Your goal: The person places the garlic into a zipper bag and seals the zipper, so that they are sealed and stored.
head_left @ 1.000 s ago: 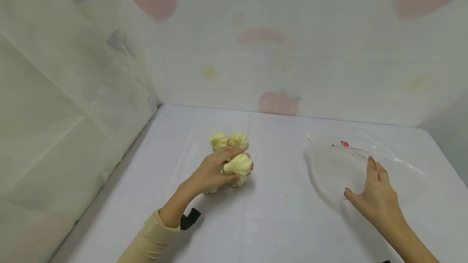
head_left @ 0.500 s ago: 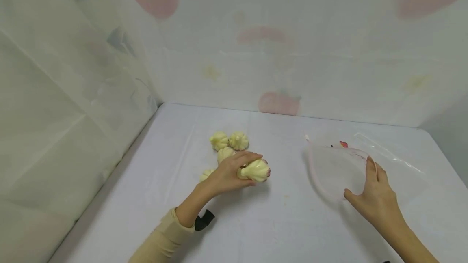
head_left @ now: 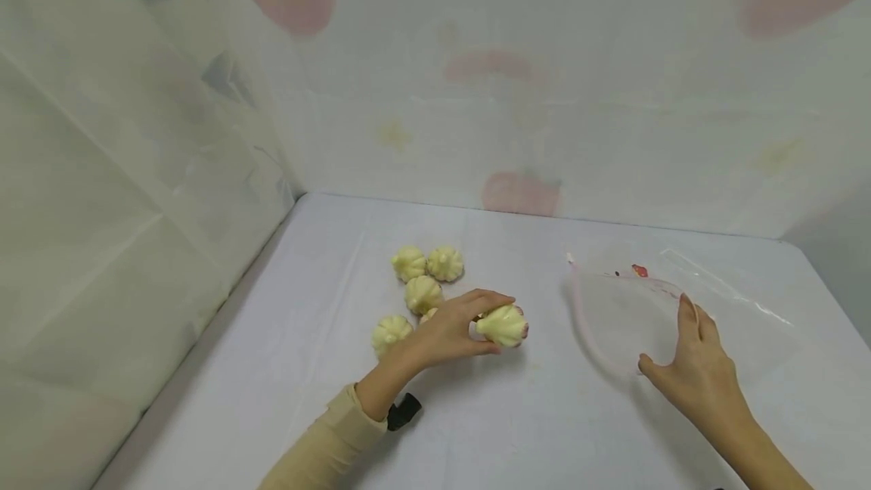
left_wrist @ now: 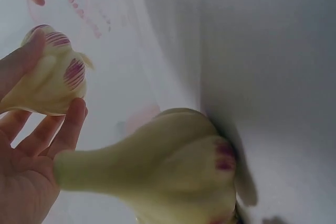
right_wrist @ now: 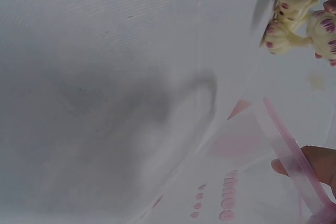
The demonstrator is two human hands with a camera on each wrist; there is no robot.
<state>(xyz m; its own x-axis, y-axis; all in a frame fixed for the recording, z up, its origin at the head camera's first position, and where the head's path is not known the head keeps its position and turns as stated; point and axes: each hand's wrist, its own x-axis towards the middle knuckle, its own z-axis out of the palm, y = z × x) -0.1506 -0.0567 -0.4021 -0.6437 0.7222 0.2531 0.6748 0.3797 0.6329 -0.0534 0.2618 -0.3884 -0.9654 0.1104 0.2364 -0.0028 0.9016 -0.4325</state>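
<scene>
My left hand [head_left: 452, 331] grips a pale yellow garlic bulb [head_left: 503, 326] with purple-striped root end between thumb and fingers, raised over the table. In the left wrist view the held bulb [left_wrist: 52, 80] shows its striped side, and another garlic bulb [left_wrist: 178, 166] looms close to the camera. Several loose bulbs [head_left: 423, 295] lie left of and behind this hand, one mostly hidden by it. On the right, my right hand [head_left: 701, 365] has thumb and fingers spread at the mouth of a clear plastic zip bag [head_left: 612, 316]. The bag's pink strip [right_wrist: 294, 153] crosses the thumb in the right wrist view.
The white table [head_left: 544, 429] ends at a printed cloth backdrop [head_left: 517, 134]. A cloth side wall [head_left: 136, 248] stands at the left. A black piece [head_left: 404, 412] sits at the left wrist. Red print [head_left: 640, 271] marks the bag's far part.
My left hand has carried the garlic bulb rightward, away from the other bulbs, uncovering more of them. The right hand and the bag have hardly moved.
</scene>
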